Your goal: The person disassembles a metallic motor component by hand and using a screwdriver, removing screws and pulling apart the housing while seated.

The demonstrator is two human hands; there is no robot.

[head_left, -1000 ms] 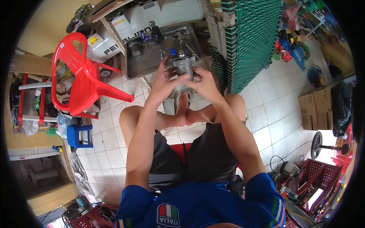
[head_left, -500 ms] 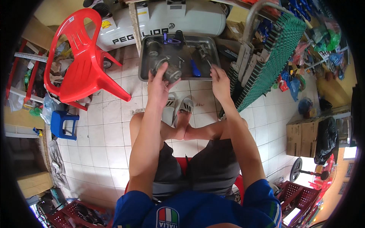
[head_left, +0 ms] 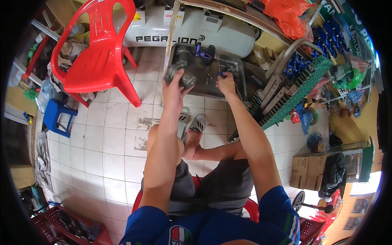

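My left hand (head_left: 173, 90) is wrapped round a dark metal cylindrical part (head_left: 186, 79), perhaps a small motor body, lifted over the front left of a grey metal tray (head_left: 204, 94). My right hand (head_left: 226, 85) is closed on the blue handle of a screwdriver (head_left: 218, 62); its long shaft points away from me over the tray. A second round metal part (head_left: 183, 56) stands in the tray's far left corner. Beside it lies a tool with a purple-blue handle (head_left: 199, 49). A small metal piece (head_left: 208, 76) lies mid-tray, between my hands.
A white air tank (head_left: 228, 34) lies behind the tray. To the right leans a folded frame with green webbing (head_left: 294, 96). A red plastic chair (head_left: 96, 61) and a blue stool (head_left: 58, 116) stand left. Cardboard boxes (head_left: 306, 171) sit at right.
My right hand has left a thin metal piece at the tray's right side and taken the screwdriver that lay in the tray. My left hand still holds the metal part. The view has shifted.
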